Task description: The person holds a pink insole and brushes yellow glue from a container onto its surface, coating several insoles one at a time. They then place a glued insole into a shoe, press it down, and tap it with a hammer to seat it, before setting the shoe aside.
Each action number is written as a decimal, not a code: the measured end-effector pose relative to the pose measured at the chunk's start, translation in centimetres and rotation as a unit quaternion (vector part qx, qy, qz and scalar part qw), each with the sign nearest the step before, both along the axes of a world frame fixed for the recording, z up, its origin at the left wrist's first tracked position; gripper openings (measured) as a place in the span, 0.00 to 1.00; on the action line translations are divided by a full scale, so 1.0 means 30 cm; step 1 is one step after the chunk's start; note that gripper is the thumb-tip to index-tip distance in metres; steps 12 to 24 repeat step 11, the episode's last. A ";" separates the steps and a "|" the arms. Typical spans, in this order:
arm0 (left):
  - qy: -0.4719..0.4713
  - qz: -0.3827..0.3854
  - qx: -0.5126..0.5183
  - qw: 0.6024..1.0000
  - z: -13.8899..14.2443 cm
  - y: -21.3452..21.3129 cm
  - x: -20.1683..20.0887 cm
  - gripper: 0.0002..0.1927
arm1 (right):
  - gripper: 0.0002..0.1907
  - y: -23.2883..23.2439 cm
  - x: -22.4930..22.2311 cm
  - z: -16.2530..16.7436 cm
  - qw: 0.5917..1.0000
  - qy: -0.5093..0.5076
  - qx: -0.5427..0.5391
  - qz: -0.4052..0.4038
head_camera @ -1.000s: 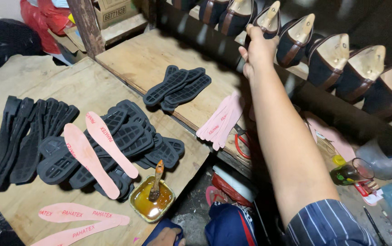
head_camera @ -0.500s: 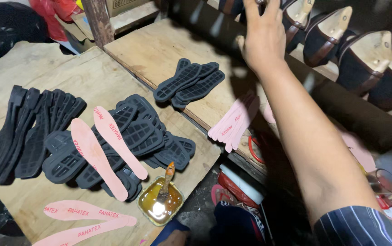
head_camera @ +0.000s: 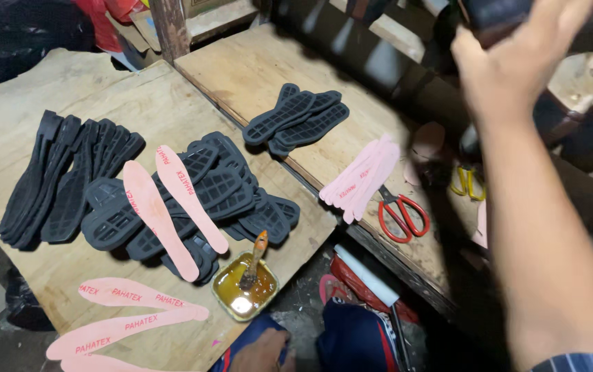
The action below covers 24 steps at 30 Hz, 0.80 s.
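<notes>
Rt hand (head_camera: 517,62) gripping dark shoe (head_camera: 496,14); 2 pink insoles (head_camera: 172,207) atop soles; 1 scissors (head_camera: 400,213).

— How is the light over the workshop tabletop (head_camera: 138,103)?

— Bright and even on the pale wood, apparently from above; the black soles (head_camera: 193,200) cast only short, soft shadows.

— Any glare?

— A white glint sits on the glue in the small tin (head_camera: 244,289).

— And the dim parts?

— The upper right sinks into darkness, detail lost.

— Sharpness?

— The raised right hand (head_camera: 517,62) is smeared with motion blur, as is the rack behind it; the tabletop's centre stays crisp.
</notes>
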<state>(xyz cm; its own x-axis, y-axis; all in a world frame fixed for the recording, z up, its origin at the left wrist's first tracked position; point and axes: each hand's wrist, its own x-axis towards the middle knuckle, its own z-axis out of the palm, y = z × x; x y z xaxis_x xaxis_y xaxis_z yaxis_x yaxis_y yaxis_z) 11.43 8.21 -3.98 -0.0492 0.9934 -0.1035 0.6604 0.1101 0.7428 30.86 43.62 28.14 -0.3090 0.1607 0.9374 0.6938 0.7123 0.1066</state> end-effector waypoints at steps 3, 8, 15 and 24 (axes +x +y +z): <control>-0.010 0.006 0.051 0.999 0.069 -0.053 0.036 0.20 | 0.31 -0.293 0.127 -0.109 0.897 0.276 -0.239 0.249; -0.535 -0.016 0.006 0.845 0.258 -0.134 0.212 0.35 | 0.32 -0.909 0.231 -0.420 0.723 0.427 -0.440 0.319; -0.651 -0.034 0.045 0.757 0.431 -0.141 0.296 0.43 | 0.34 -1.175 0.190 -0.565 0.820 0.323 -0.428 0.201; -0.651 -0.034 0.045 0.757 0.431 -0.141 0.296 0.43 | 0.34 -1.175 0.190 -0.565 0.820 0.323 -0.428 0.201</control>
